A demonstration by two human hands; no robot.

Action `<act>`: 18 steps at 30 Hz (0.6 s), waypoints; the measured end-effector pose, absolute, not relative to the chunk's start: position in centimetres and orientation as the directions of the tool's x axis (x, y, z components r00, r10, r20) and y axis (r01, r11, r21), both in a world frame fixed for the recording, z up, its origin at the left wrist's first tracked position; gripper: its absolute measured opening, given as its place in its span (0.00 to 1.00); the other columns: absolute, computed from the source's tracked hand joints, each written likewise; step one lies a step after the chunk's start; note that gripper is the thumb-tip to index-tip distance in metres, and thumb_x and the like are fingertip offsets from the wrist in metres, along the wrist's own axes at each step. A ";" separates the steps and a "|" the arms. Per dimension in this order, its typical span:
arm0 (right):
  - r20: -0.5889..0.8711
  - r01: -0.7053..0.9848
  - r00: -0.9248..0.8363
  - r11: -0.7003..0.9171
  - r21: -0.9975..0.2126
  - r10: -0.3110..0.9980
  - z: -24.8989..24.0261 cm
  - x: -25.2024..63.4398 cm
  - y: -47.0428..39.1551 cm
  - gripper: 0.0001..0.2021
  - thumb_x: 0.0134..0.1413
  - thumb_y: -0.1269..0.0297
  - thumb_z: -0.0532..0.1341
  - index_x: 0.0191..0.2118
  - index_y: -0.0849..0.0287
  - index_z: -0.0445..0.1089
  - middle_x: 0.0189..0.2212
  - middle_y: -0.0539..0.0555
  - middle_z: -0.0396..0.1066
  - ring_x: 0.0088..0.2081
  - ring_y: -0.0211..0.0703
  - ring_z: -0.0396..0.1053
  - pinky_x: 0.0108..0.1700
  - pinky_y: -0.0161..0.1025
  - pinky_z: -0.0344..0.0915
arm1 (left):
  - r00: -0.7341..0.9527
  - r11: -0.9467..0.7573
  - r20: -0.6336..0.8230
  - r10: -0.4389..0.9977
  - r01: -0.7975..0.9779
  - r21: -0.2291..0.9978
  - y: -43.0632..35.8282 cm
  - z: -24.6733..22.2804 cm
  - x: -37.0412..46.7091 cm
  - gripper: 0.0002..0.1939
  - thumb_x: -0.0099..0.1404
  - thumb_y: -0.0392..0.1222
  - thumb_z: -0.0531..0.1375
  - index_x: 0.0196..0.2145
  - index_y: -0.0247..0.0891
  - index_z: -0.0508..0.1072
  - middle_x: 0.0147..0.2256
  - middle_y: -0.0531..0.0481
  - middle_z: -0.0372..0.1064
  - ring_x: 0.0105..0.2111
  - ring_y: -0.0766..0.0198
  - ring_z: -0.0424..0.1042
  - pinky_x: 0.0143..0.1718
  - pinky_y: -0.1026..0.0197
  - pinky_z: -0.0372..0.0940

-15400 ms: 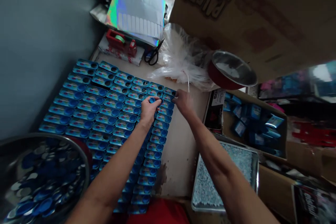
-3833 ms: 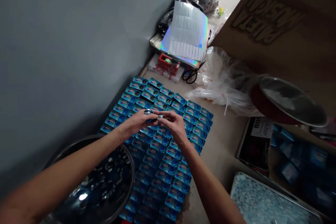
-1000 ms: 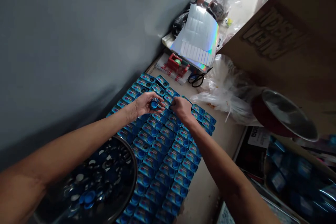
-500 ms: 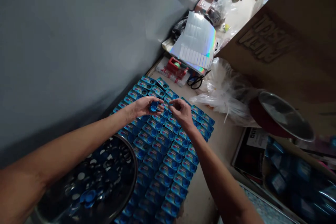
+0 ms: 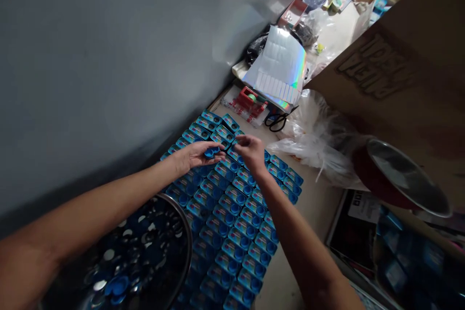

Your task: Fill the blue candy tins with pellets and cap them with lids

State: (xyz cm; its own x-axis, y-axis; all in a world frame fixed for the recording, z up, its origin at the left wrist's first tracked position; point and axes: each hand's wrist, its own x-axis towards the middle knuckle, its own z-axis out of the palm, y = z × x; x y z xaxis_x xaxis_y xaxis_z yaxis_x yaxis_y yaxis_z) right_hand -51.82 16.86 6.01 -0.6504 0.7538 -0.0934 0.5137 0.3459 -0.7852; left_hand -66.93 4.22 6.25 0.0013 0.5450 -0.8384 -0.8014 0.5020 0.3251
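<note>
My left hand (image 5: 203, 154) is palm up above the rows, its fingers curled round small blue caps (image 5: 211, 152). Just to its right, my right hand (image 5: 250, 151) is pinched, thumb against fingers; whatever lies between the fingertips is too small to make out. Beneath both hands, rows of small blue packs (image 5: 227, 203) cover the table, many with a round blue piece at one end. Some packs at the far end show a dark round spot instead. A large metal-rimmed bowl (image 5: 189, 242) of blue and silvery round pieces sits under my left forearm.
Beyond the packs are a red tape dispenser (image 5: 248, 98), black scissors (image 5: 276, 122) and shiny sheets (image 5: 278, 65). Plastic bags (image 5: 316, 140), a tall cardboard box (image 5: 407, 58) and a red bowl (image 5: 370, 174) stand at right. A grey wall (image 5: 109, 48) borders the left.
The view has shifted, so the surroundings appear lower and further right. My left hand has tilted, and the blue caps in it lie differently. My right hand remains pinched close by.
</note>
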 end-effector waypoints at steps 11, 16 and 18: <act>-0.178 0.670 -0.742 0.711 -0.212 0.646 5.8 -59.5 23.3 0.11 0.55 0.67 0.61 0.41 0.55 0.80 0.44 0.56 0.78 0.45 0.48 0.74 0.46 0.38 0.66 | -0.150 0.317 -0.734 0.663 -0.831 0.457 2.5 8.1 -73.7 0.13 0.67 0.28 0.56 0.46 0.29 0.77 0.36 0.37 0.76 0.33 0.58 0.79 0.34 0.60 0.77; -0.416 0.777 -0.603 0.619 -0.114 0.680 5.4 -61.2 25.3 0.15 0.45 0.62 0.72 0.41 0.56 0.79 0.42 0.56 0.77 0.43 0.52 0.74 0.43 0.41 0.68 | -0.166 0.311 -0.706 0.689 -0.811 0.495 3.0 7.7 -73.3 0.11 0.66 0.27 0.60 0.44 0.30 0.78 0.38 0.40 0.76 0.37 0.59 0.79 0.37 0.61 0.77; -0.443 0.795 -0.585 0.588 -0.147 0.680 5.1 -61.7 26.1 0.18 0.43 0.61 0.74 0.43 0.56 0.77 0.42 0.55 0.77 0.43 0.51 0.73 0.43 0.40 0.68 | -0.174 0.319 -0.721 0.671 -0.810 0.492 3.4 7.6 -72.7 0.09 0.67 0.27 0.60 0.43 0.30 0.78 0.37 0.42 0.76 0.37 0.59 0.79 0.38 0.60 0.78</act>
State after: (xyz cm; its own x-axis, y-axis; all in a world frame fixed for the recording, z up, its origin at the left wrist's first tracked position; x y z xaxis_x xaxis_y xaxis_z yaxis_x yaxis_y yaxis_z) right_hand -61.65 26.11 5.15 -0.5847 0.6796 -0.4431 0.7953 0.5881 -0.1474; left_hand -72.74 3.39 7.58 -0.1738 0.6711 -0.7207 -0.8098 0.3191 0.4924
